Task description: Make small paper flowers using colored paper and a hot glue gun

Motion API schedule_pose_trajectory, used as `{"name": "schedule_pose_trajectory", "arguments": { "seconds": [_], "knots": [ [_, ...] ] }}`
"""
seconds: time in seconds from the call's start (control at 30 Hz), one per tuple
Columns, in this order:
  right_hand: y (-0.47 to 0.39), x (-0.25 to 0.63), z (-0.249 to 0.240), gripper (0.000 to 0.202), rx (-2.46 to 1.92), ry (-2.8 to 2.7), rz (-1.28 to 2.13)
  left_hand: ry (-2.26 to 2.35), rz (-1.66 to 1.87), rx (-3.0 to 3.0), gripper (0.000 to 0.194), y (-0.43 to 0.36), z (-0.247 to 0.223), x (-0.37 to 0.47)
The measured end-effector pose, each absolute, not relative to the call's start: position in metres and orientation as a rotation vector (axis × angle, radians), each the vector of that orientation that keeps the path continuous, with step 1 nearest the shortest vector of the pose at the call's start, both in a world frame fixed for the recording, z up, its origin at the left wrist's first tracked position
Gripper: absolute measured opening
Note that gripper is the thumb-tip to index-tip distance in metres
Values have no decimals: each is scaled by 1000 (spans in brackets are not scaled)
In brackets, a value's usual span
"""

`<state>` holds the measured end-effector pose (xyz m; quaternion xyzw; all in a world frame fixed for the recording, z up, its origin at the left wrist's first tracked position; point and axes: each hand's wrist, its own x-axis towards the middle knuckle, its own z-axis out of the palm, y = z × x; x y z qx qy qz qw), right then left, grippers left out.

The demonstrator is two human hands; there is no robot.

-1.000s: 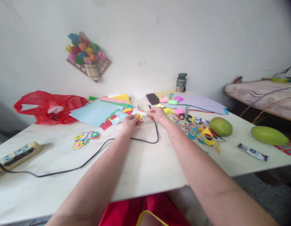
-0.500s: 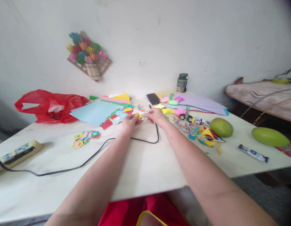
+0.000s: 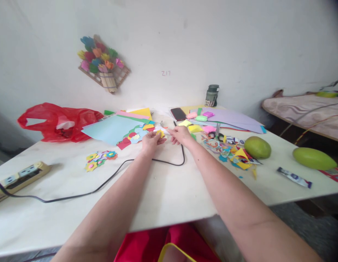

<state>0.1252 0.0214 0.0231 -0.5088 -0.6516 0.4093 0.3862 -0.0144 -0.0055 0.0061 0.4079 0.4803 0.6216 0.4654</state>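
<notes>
Left hand: the left hand (image 3: 150,140) rests over the far middle of the table (image 3: 163,189), fingers pinched together on a small yellow paper piece (image 3: 159,133).
Right hand: the right hand (image 3: 180,134) lies just beside the left, its fingertips at a white glue gun (image 3: 161,129); whether they are clamped on it or only touching is too small to tell.
Yellow paper piece: held at the left fingertips, just under the tip of the white glue gun, in front of the sheets of coloured paper (image 3: 114,127).
Cord: a black cord (image 3: 103,185) loops behind the right wrist and runs left across the table to a beige power strip (image 3: 18,176) at the left edge.
Cut-outs: a cluster of paper flowers (image 3: 99,160) lies left of the left forearm, well apart from the hand.
Right of the hands: paper scraps (image 3: 234,154), scissors (image 3: 216,134), a green mango (image 3: 256,147), a second mango (image 3: 313,158), and a small printed sachet (image 3: 294,177) whose print is unreadable.
Far edge: a dark phone (image 3: 178,114), pastel blocks (image 3: 200,117), lilac paper (image 3: 234,118), and a dark green jar (image 3: 211,95) with a label too small to read.
Left: a red plastic bag (image 3: 57,122).
Wall: faint red writing (image 3: 165,73) reading about "Z17", and a paper-flower decoration (image 3: 102,63).
</notes>
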Motion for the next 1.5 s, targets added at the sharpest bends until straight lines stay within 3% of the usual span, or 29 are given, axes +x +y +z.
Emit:
{"name": "schedule_pose_trajectory", "arguments": {
  "seconds": [0.23,0.47,0.7,1.03,1.27,1.5],
  "knots": [
    [28,125,17,14,-1283,-1669,896,1173,1531,1002,20,-6,7,-15],
    [26,129,20,39,-1360,-1757,701,1177,1533,1008,17,-9,8,-15],
    [37,129,10,7,-1366,-1749,713,1162,1533,1009,15,-9,8,-16],
    [30,130,16,35,-1391,-1807,679,1181,1538,1024,19,-5,4,-16],
    [34,128,11,7,-1413,-1795,629,1184,1539,1008,18,-6,5,-15],
    [31,131,16,38,-1396,-1788,673,1188,1534,1028,19,-5,3,-16]
  ]
}}
